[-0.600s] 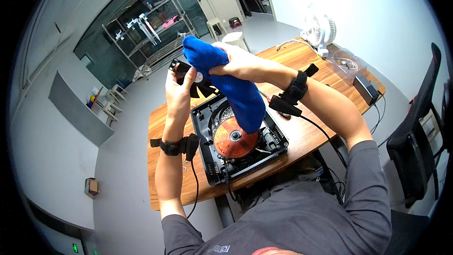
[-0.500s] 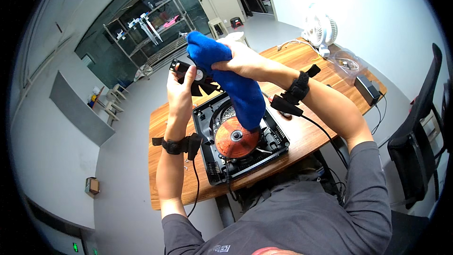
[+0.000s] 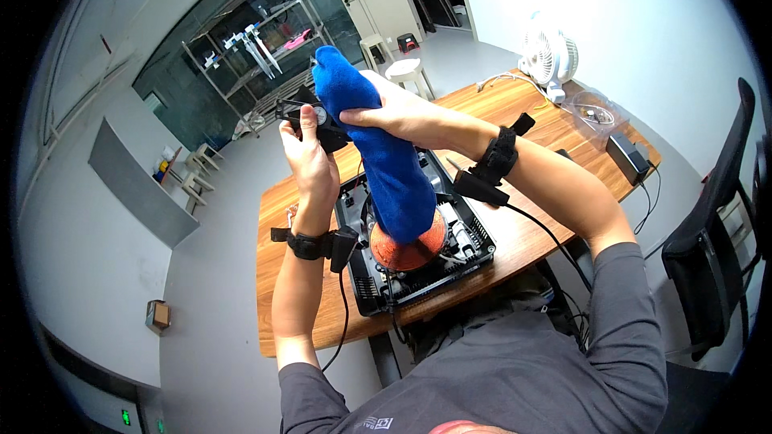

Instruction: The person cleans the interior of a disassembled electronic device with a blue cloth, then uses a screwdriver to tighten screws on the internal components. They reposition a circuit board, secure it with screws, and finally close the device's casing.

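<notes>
My left hand [image 3: 310,157] is raised with its fingers closed on a small black cooling fan [image 3: 330,133] with a round pale hub. My right hand [image 3: 390,112] grips a blue sock-like cloth [image 3: 394,185] near its upper end, thumb across it, close beside the fan. The cloth hangs long and bulging over a round copper coil [image 3: 394,253], hiding its middle; I cannot tell whether they touch. The coil sits in an open black appliance housing [image 3: 362,293] with wires inside. A black strap with a cabled module is on each of my wrists.
The wooden table [image 3: 281,305] also bears a white desk fan [image 3: 549,60], a clear plastic bag [image 3: 593,116] with contents and a black power adapter [image 3: 627,157] at the right. A black chair [image 3: 696,281] stands to the right. White stools [image 3: 406,71] and a metal rack are behind.
The blue cloth has shifted left and its lower end has swung down over the coil's centre. The fan in my left hand has moved slightly left and turned; both hands keep their grip.
</notes>
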### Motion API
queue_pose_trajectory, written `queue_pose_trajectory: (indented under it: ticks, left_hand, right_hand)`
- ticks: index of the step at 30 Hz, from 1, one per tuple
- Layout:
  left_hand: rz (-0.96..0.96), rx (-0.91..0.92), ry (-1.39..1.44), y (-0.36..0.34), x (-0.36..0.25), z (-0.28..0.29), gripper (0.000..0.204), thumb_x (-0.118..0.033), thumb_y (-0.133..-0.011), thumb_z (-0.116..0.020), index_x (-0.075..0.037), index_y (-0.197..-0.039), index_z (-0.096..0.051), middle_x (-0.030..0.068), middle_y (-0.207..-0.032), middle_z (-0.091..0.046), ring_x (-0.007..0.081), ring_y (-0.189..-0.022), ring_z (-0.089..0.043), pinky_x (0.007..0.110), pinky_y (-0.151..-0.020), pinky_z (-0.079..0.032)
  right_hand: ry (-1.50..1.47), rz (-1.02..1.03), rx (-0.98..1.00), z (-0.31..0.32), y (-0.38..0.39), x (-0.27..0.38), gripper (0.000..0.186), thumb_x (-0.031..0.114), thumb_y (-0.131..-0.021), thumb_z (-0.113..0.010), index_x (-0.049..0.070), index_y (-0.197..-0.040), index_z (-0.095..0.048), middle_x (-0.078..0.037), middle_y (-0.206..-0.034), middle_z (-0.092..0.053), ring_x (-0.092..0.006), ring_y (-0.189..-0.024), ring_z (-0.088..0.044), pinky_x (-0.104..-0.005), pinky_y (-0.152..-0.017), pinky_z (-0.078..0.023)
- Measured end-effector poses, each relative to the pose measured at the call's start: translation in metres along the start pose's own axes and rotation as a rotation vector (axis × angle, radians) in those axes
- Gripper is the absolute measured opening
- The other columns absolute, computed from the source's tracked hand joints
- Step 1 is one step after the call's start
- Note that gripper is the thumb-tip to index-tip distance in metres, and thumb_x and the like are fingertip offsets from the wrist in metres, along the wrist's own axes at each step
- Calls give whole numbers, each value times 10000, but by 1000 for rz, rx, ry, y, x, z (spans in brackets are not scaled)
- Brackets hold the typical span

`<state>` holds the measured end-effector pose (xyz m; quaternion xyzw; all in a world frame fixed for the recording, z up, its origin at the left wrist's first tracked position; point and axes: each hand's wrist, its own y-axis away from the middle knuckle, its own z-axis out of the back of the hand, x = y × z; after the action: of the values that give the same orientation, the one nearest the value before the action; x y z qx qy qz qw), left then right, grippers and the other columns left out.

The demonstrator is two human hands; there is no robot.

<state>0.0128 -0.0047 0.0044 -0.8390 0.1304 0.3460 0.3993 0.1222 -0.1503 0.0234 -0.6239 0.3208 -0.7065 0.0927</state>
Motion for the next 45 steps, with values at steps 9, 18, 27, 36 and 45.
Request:
queue_pose_trajectory:
  ticks: [9, 18, 27, 36, 45]
  left_hand:
    - [33, 136, -193, 7, -3, 12, 199, -141, -971, -685, -83, -1028, -504, 47, -962, -655, 99, -818, -644, 241, -698, -530]
    - [282, 265, -199, -8, -19, 35, 350, -118, -941, -638, -28, -1264, -537, 100, -1214, -632, 176, -1013, -680, 342, -835, -596]
    - [335, 492, -558, -10, -41, 17, 366, -184, -957, -694, 1, -1249, -575, 78, -1064, -682, 134, -910, -691, 274, -718, -592]
    - [288, 104, -223, -25, -11, 32, 237, -251, -996, -641, -33, -1083, -667, 48, -956, -704, 138, -791, -669, 274, -726, -536]
    - [272, 128, 39, -3, 20, -1, 196, -217, -1014, -621, -49, -1111, -646, 17, -986, -689, 102, -872, -648, 248, -745, -534]
  right_hand:
    - [159, -64, -89, 20, 3, -1, 528, 104, -783, -827, -9, -1238, -584, -106, -1070, -670, -166, -972, -643, -334, -869, -541]
    - [396, 133, -133, 30, 3, 12, 515, 168, -770, -858, 11, -1198, -619, -84, -1010, -692, -140, -899, -653, -311, -818, -548]
    - [651, 248, -116, 35, 1, 16, 464, 203, -848, -809, 41, -1234, -608, -96, -1026, -698, -145, -919, -665, -308, -814, -555]
    - [250, 200, -414, 56, -3, 2, 432, 328, -1026, -590, -9, -1275, -482, -154, -1118, -667, -191, -1020, -648, -346, -899, -523]
    - [-92, -22, -268, -2, -14, -19, 486, 278, -1035, -576, 20, -1403, -390, -123, -1287, -566, -176, -1155, -570, -340, -985, -495]
